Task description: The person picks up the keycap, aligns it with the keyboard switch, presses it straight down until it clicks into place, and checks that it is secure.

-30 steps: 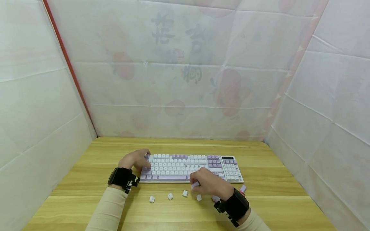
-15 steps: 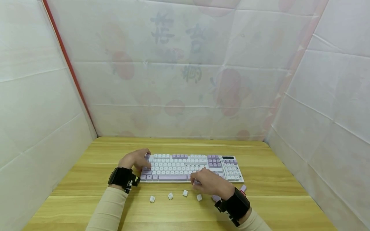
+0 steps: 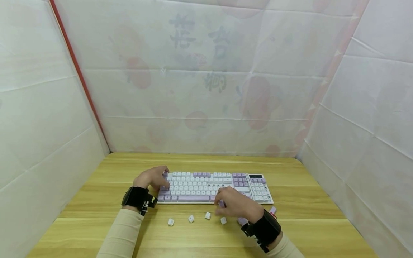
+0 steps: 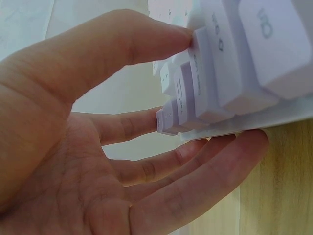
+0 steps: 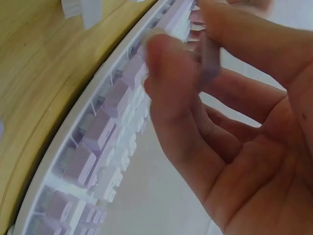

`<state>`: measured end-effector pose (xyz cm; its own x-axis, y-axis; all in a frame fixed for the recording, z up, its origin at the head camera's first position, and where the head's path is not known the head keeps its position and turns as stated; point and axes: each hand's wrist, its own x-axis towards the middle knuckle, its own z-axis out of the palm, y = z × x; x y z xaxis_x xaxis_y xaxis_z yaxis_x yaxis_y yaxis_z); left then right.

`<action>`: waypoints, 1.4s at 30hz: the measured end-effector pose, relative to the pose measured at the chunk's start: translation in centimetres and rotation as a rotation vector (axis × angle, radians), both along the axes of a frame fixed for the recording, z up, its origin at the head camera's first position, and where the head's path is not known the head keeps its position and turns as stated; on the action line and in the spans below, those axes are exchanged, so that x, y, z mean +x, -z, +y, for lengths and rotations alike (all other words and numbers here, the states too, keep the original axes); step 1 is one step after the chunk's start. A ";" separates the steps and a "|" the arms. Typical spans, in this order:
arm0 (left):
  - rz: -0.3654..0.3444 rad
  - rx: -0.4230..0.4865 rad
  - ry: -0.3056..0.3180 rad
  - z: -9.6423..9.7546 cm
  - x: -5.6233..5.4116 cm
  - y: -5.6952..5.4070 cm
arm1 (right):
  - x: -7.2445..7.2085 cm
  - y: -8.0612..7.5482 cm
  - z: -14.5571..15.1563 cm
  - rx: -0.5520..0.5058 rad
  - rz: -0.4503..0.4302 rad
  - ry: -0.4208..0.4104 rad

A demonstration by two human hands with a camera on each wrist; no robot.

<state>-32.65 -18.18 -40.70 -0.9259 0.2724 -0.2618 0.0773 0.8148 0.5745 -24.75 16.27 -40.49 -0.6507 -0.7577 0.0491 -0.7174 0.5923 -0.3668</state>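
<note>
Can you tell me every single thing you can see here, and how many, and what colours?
keyboard: 1, white and purple, on the table
loose keys: 4, white, on the table on the keyboard's near side
purple pieces: 2, purple, on the table by the right wrist, one partly hidden
held key: 1, purple, in the right hand
table: 1, yellowish wood, under the keyboard
walls: 3, whitish, left, right and back; faint writing on the back one
strip: 1, red, where left and back walls meet
sleeves: 2, beige, on the arms
wrist straps: 2, black, one per wrist
left hand: 1, bare, holding the keyboard's left end
right hand: 1, bare, pinching the held key
</note>
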 end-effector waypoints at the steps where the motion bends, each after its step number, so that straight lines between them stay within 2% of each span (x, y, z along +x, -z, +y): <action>1: -0.004 0.004 -0.004 0.0 0.0 0.0 | 0.0 0.0 0.1 0.010 0.000 0.003; 6: -0.007 0.000 -0.009 0.0 -0.1 0.0 | -0.1 -0.2 0.2 0.034 0.018 0.000; 14: -0.001 -0.008 -0.008 0.1 0.1 0.0 | -0.2 -0.6 1.1 0.001 0.013 0.011; 28: 0.006 -0.029 -0.010 0.3 -0.1 -0.2 | -0.8 -1.5 4.7 -0.016 -0.013 0.139; 32: -0.005 -0.017 -0.022 0.3 -0.1 -0.2 | -1.1 -1.8 5.7 -0.031 0.024 0.164; 42: -0.008 0.003 -0.036 0.4 0.2 -0.1 | -1.4 -1.6 8.3 0.014 0.087 0.182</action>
